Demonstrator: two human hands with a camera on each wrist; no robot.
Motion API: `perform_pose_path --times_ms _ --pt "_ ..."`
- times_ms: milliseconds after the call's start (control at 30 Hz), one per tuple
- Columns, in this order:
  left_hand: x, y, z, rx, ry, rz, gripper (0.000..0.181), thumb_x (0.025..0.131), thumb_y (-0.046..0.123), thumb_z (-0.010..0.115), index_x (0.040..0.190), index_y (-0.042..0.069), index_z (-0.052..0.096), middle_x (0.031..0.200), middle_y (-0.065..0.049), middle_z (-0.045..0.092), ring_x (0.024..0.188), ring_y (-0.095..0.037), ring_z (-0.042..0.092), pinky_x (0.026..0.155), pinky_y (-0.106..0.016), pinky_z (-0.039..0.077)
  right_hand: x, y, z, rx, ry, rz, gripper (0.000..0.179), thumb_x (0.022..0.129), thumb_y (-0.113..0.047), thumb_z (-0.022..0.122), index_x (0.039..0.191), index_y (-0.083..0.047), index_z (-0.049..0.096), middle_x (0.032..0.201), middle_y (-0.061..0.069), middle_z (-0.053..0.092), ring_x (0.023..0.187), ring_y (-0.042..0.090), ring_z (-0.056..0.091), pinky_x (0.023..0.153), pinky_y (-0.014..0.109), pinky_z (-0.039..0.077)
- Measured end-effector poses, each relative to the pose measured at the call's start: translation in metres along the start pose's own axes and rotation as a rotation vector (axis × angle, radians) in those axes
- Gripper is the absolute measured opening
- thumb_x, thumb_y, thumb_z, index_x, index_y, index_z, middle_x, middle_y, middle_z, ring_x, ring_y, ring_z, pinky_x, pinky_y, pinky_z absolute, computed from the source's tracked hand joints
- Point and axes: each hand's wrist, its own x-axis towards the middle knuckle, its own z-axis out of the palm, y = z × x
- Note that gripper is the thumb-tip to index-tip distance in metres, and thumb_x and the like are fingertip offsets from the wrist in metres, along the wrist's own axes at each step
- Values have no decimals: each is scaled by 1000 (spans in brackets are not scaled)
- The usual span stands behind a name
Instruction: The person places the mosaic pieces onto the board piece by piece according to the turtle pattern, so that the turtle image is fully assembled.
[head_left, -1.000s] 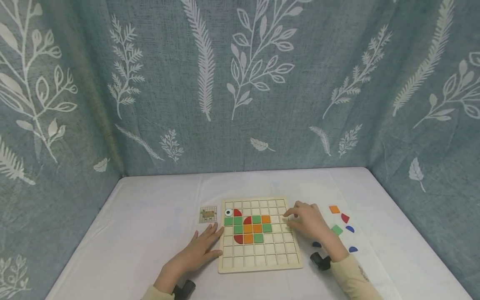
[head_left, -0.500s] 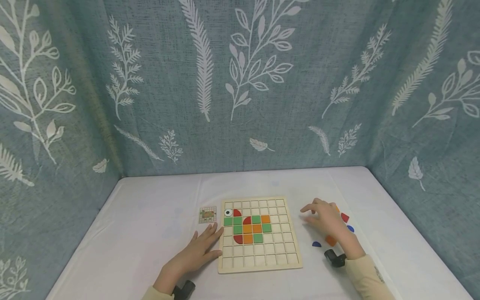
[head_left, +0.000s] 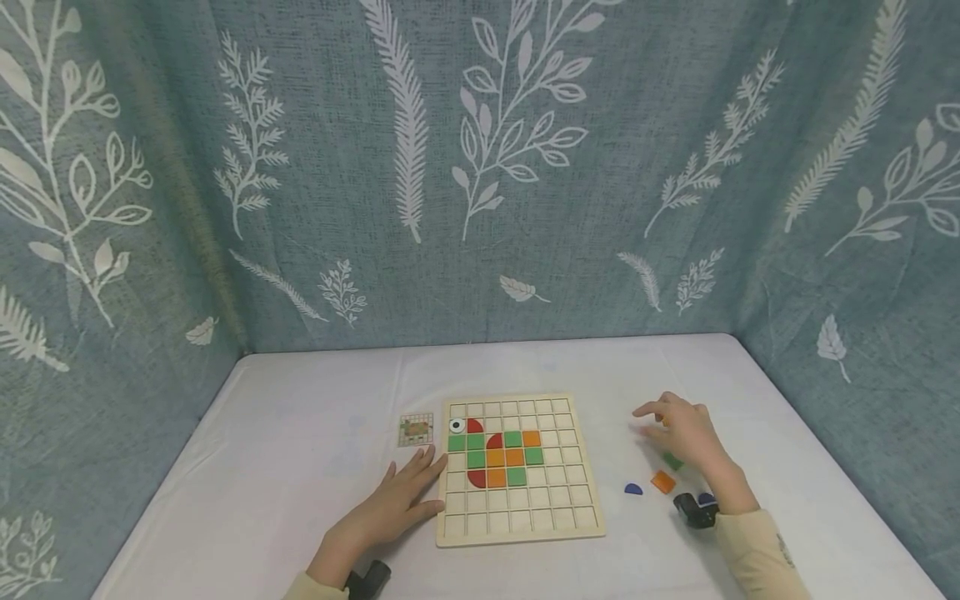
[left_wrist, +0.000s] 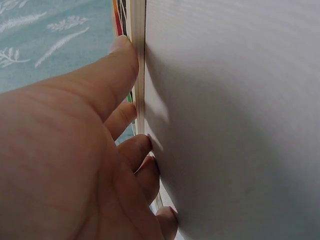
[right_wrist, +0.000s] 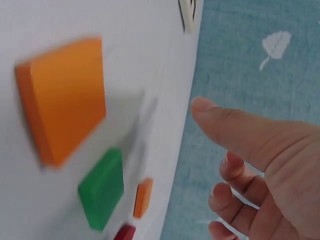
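My left hand (head_left: 397, 500) lies on the white table with fingers stretched, thumb and fingertips along the left edge of the wooden grid board (head_left: 521, 525). On the board sit green, orange and red tiles and a round eye tile (head_left: 457, 426). Right of the board, my right hand (head_left: 690, 433) hovers above loose tiles, its fingers loosely bent and nothing between them. An orange square tile (right_wrist: 70, 100) and a green square tile (right_wrist: 102, 190) show large in the right wrist view. A red tile (right_wrist: 125, 232) is cut off by that view's lower edge.
A small picture card (head_left: 416, 428) lies beyond my left fingertips. Blue half-round tiles lie near the right hand, one (head_left: 633, 489) toward the board and one (head_left: 707, 498) partly behind the black wrist camera (head_left: 696, 511). A patterned curtain (head_left: 450, 167) surrounds the table.
My right hand has moved right, from the board's right edge to over the loose tiles, covering some and uncovering an orange square. My left hand has stayed put.
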Motion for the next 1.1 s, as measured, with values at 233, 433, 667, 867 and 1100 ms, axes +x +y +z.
perform_pose_path --times_ms 233,433,667,867,1100 --pt "1 -2 1 12 -4 -1 68 88 46 55 143 12 36 151 -14 25 141 -34 14 111 -62 3 -5 10 -10 22 9 38 21 81 -9 70 102 -9 70 82 7 57 70 18 51 68 40 33" --pt "2 -2 1 22 -9 -14 68 88 47 54 144 13 35 152 -13 24 142 -33 14 111 -60 3 -5 23 -11 -27 20 44 21 81 -9 70 102 -7 70 81 8 56 70 20 52 66 41 33" --pt "1 -2 1 11 -3 1 68 88 45 56 143 11 36 151 -15 25 141 -35 14 111 -62 3 -2 33 -11 -61 -17 95 26 79 -10 71 105 -5 69 80 7 55 69 21 53 67 44 35" --pt "2 -3 1 22 0 -5 68 88 46 55 143 12 35 152 -14 25 141 -33 14 111 -61 3 2 41 -5 -94 -53 130 27 82 -8 68 108 -5 67 79 7 54 69 21 53 69 47 37" --pt "3 -5 2 19 -4 8 68 88 46 55 144 12 34 152 -14 24 142 -34 13 111 -61 3 3 47 -1 -89 -74 151 23 83 -8 67 105 -5 67 84 10 56 75 26 54 71 48 37"
